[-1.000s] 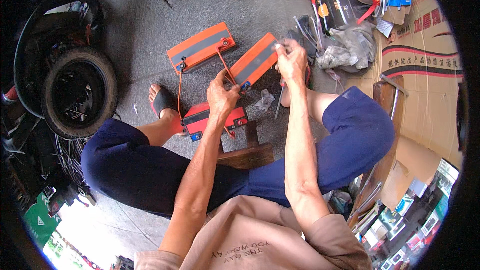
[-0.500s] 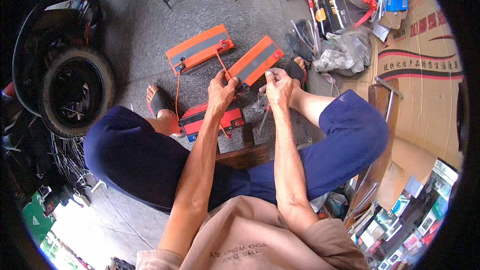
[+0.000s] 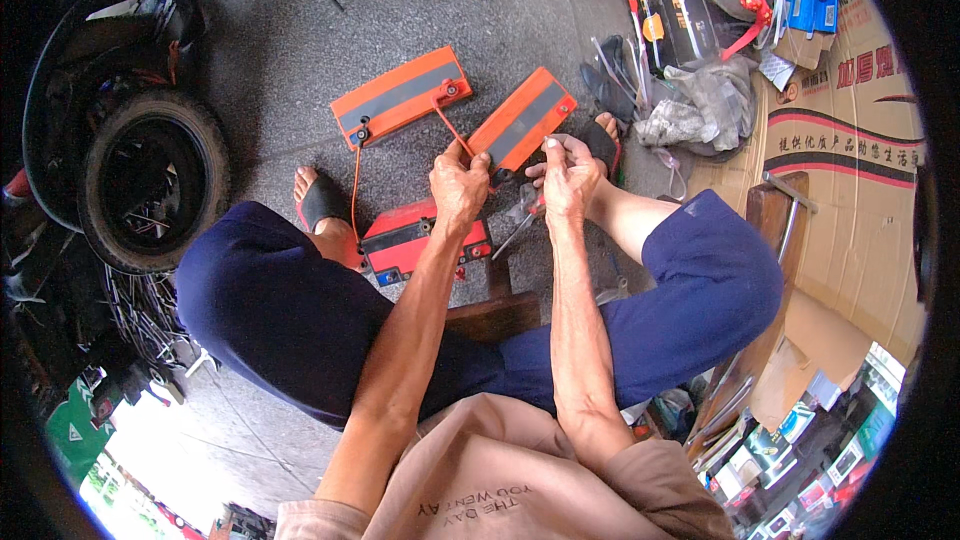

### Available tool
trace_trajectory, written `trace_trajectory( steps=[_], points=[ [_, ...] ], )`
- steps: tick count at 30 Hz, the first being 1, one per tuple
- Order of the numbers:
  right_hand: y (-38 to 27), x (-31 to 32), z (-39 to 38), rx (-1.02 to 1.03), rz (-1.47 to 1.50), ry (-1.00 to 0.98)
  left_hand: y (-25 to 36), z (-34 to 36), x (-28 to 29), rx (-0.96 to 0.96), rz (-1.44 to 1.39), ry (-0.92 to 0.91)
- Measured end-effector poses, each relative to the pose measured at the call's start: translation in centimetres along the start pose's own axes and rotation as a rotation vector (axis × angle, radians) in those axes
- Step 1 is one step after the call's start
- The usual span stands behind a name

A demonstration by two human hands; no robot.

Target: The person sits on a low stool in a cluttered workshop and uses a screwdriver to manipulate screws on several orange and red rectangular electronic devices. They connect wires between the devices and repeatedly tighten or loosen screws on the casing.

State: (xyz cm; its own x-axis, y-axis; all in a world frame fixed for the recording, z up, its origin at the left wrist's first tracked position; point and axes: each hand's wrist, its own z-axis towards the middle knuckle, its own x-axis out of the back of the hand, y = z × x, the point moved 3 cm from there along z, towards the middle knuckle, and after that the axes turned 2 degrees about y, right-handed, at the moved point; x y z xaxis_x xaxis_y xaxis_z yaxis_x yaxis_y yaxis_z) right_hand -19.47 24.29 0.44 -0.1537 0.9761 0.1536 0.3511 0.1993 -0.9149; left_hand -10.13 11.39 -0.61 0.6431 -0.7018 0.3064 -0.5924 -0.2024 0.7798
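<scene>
Two orange batteries with grey stripes, a left one (image 3: pixel 400 95) and a right one (image 3: pixel 522 120), lie on the floor between my feet. A red and black battery (image 3: pixel 405 243) is nearer me, partly behind my left forearm. My left hand (image 3: pixel 461 190) is closed at the near end of the right orange battery, on a red wire (image 3: pixel 452 128) from the left one; the wire's end is hidden. My right hand (image 3: pixel 568 180) is closed beside that battery. Its thumb and forefinger pinch together, and a screwdriver (image 3: pixel 516 236) slants out from under its other fingers, tip toward me.
A tire (image 3: pixel 205 180) lies at the left, with loose metal rods near it. Grey rags (image 3: pixel 700 110) and cables are beyond my right foot. Flattened cardboard (image 3: pixel 840 200) covers the right side. A wooden piece (image 3: pixel 490 316) is between my legs.
My left hand has shifted slightly right along the near end of the orange battery. The screwdriver under my right hand slants more to the left now. The batteries stay in place.
</scene>
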Motion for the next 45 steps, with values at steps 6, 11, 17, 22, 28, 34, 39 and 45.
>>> trace_trajectory(
  steps=[6, 11, 17, 22, 28, 34, 39, 45],
  points=[
    [-0.2, 0.5, 1.0, -0.036, 0.002, -0.013, -0.8, 0.6, -0.9, 0.021, -0.061, -0.021],
    [0.2, 1.0, 0.2, 0.002, -0.107, 0.028, -0.4, -0.1, -0.5, 0.071, -0.309, -0.122],
    [-2.1, 0.7, -1.5, 0.149, -0.236, -0.044, -4.2, 0.8, 0.5, -0.030, -0.137, 0.038],
    [-1.7, 1.3, -2.0, 0.144, -0.296, -0.048, -1.1, -1.1, 0.7, 0.105, -0.438, -0.109],
    [1.2, 0.8, -2.4, -0.066, -0.231, -0.071, -0.1, -2.0, 1.4, 0.158, -0.403, -0.137],
    [3.2, 0.8, -2.2, -0.098, -0.120, -0.186, 0.2, -2.4, 0.8, 0.131, -0.428, -0.157],
    [3.0, 0.6, -2.1, -0.139, -0.116, -0.154, -0.3, -1.8, 1.1, 0.098, -0.383, -0.165],
    [3.3, 0.9, -1.9, -0.151, -0.074, -0.151, 0.2, -2.2, 1.0, 0.138, -0.488, -0.182]
  ],
)
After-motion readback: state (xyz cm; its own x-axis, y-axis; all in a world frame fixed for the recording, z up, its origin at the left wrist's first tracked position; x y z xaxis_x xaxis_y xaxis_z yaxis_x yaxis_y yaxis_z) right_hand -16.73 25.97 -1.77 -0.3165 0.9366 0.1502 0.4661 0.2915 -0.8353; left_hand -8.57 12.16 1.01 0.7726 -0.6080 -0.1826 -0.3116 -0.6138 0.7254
